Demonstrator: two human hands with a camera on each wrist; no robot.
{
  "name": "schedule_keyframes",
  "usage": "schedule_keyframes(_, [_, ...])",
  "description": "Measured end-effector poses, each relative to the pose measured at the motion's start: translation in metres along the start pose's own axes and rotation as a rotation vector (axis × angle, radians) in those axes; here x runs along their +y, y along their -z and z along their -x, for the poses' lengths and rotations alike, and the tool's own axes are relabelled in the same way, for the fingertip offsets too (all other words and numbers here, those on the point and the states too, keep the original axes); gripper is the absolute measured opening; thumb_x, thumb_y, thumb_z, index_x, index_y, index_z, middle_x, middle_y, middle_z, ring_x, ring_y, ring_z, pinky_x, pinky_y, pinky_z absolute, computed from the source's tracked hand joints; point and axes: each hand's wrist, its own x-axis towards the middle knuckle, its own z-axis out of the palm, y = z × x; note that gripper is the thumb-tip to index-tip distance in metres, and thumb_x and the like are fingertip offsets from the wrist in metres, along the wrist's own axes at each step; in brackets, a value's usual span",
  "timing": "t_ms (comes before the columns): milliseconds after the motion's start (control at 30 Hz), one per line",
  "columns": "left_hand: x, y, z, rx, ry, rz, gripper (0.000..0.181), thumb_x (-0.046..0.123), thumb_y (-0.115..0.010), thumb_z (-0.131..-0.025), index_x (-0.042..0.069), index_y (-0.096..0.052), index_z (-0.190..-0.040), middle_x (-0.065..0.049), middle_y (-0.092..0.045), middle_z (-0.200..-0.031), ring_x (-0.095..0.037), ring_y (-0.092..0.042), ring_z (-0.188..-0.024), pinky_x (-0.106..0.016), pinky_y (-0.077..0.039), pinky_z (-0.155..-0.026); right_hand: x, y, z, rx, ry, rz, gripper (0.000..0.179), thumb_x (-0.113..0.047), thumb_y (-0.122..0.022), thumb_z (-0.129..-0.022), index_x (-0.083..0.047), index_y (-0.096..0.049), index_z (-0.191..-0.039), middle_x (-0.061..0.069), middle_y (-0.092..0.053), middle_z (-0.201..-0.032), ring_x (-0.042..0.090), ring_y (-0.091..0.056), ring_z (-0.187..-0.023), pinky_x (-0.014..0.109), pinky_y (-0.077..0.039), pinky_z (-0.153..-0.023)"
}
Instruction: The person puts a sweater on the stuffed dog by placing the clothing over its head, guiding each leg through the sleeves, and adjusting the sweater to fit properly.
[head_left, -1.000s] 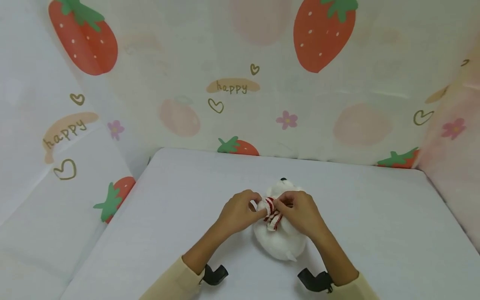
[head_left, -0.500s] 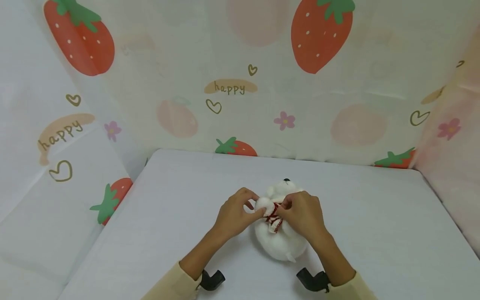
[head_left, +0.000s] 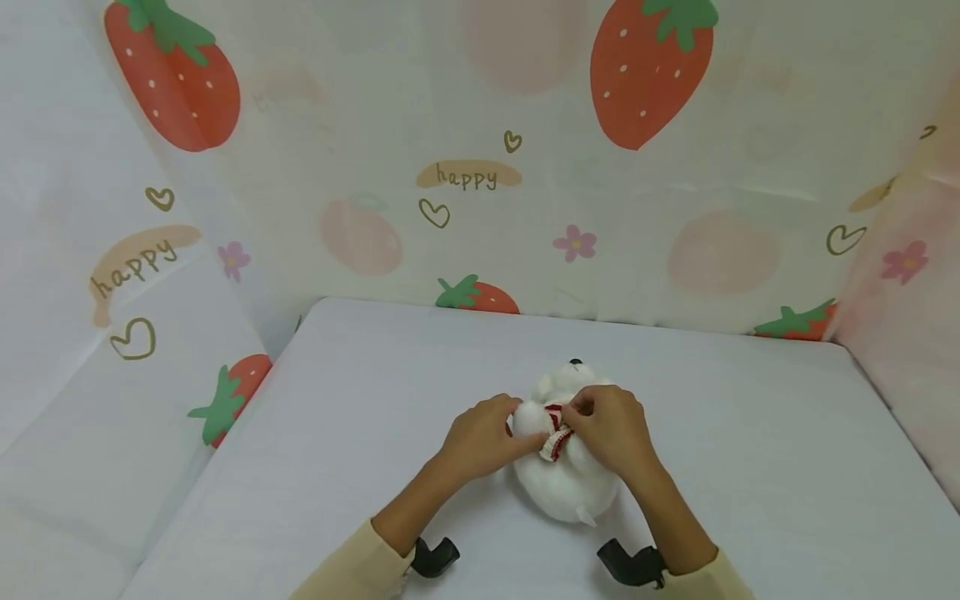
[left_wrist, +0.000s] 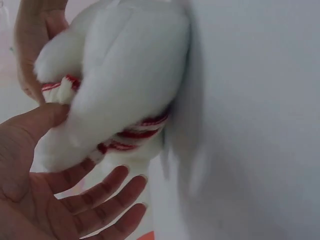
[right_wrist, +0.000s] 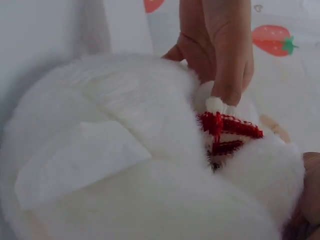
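A white toy (head_left: 562, 492) between my hands, near the middle of the tabletop (head_left: 750, 433).
It is fluffy and plump, with a black nose (head_left: 576, 362) at the far end and a red-and-white knitted scarf (head_left: 555, 446) round it; the fingers of my left hand (head_left: 483, 437) are parted only by the limb (head_left: 531, 419) they hold, the rest spread loosely, while on my right hand (head_left: 613, 425) thumb and forefinger nearly meet, pinching the scarf. A white tag (right_wrist: 80, 160) shows me no readable print; the backdrop (head_left: 480, 242) says "happy" twice.
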Motion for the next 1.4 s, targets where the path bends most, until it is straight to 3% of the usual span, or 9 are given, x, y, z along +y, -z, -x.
schedule_keyframes(300, [0.005,-0.004,0.001,0.106,-0.045,0.041,0.03,0.042,-0.073,-0.089,0.016,-0.07,-0.104,0.007,-0.062,-0.085,-0.006,-0.055,-0.066,-0.026,-0.046,-0.055,0.007,0.01,0.001,-0.135,0.008,-0.086,0.005,-0.017,-0.08,-0.088,-0.012,-0.079,-0.087,-0.005,-0.072,-0.079,0.011,-0.065,-0.079,0.034,-0.052,-0.071])
schedule_keyframes(533, [0.004,-0.007,-0.002,0.149,-0.072,0.025,0.028,0.039,-0.076,-0.085,0.017,-0.072,-0.101,0.008,-0.064,-0.089,-0.005,-0.055,-0.069,-0.025,-0.046,-0.057,0.004,0.016,0.002,-0.125,-0.041,0.126,0.011,-0.016,-0.076,-0.081,-0.016,-0.071,-0.071,-0.008,-0.065,-0.068,0.013,-0.056,-0.068,0.032,-0.044,-0.057])
schedule_keyframes(667, [0.004,-0.008,0.0,0.108,-0.081,0.032,0.035,0.045,-0.075,-0.086,0.019,-0.067,-0.109,0.009,-0.063,-0.089,-0.006,-0.057,-0.073,-0.025,-0.046,-0.059,0.006,0.019,0.003,-0.123,-0.037,0.089,0.01,-0.018,-0.077,-0.084,-0.016,-0.072,-0.075,-0.007,-0.064,-0.07,0.013,-0.057,-0.07,0.033,-0.044,-0.06])
schedule_keyframes(833, [0.008,-0.011,0.004,0.002,-0.108,0.091,0.067,0.064,-0.075,-0.082,0.027,-0.049,-0.131,0.012,-0.064,-0.099,-0.005,-0.06,-0.082,-0.025,-0.049,-0.064,0.017,0.032,0.005,-0.168,0.003,-0.071,0.01,-0.023,-0.075,-0.093,-0.014,-0.078,-0.091,-0.003,-0.07,-0.082,0.016,-0.061,-0.076,0.034,-0.05,-0.065])
schedule_keyframes(967, [0.016,-0.014,0.004,0.01,-0.11,0.081,0.077,0.069,-0.075,-0.077,0.032,-0.045,-0.137,0.013,-0.062,-0.105,-0.004,-0.059,-0.082,-0.026,-0.048,-0.066,0.024,0.052,0.01,-0.153,0.006,-0.119,0.016,-0.024,-0.068,-0.098,-0.011,-0.078,-0.102,0.004,-0.074,-0.099,0.025,-0.068,-0.087,0.042,-0.056,-0.072])
schedule_keyframes(1100, [0.022,-0.015,0.003,0.045,-0.102,0.054,0.08,0.07,-0.075,-0.077,0.033,-0.044,-0.141,0.011,-0.06,-0.122,-0.007,-0.061,-0.09,-0.03,-0.051,-0.072,0.027,0.071,0.017,-0.159,0.032,-0.042,0.01,-0.014,-0.069,-0.095,-0.008,-0.076,-0.101,0.004,-0.073,-0.094,0.022,-0.067,-0.088,0.04,-0.055,-0.073])
schedule_keyframes(1233, [0.025,-0.016,0.003,0.087,-0.113,0.012,0.082,0.071,-0.074,-0.077,0.032,-0.044,-0.143,0.008,-0.055,-0.131,-0.01,-0.064,-0.096,-0.033,-0.053,-0.076,0.028,0.078,0.02,-0.294,0.094,0.063,0.012,-0.009,-0.074,-0.088,-0.009,-0.074,-0.099,-0.003,-0.066,-0.081,0.014,-0.059,-0.079,0.033,-0.049,-0.067])
schedule_keyframes(1300, [0.026,-0.017,0.002,0.111,-0.127,0.0,0.081,0.071,-0.075,-0.077,0.032,-0.046,-0.142,0.007,-0.055,-0.126,-0.01,-0.064,-0.095,-0.033,-0.053,-0.074,0.028,0.076,0.02,-0.338,0.129,0.097,0.015,-0.01,-0.076,-0.087,-0.01,-0.075,-0.101,-0.006,-0.064,-0.08,0.012,-0.057,-0.077,0.032,-0.048,-0.066])
schedule_keyframes(1400, [0.029,-0.019,0.0,0.148,-0.16,-0.004,0.079,0.069,-0.077,-0.076,0.03,-0.048,-0.14,0.006,-0.055,-0.122,-0.01,-0.062,-0.096,-0.03,-0.053,-0.072,0.027,0.069,0.018,-0.317,0.16,0.093,0.015,-0.011,-0.077,-0.087,-0.011,-0.078,-0.102,-0.008,-0.068,-0.081,0.011,-0.06,-0.078,0.034,-0.05,-0.068])
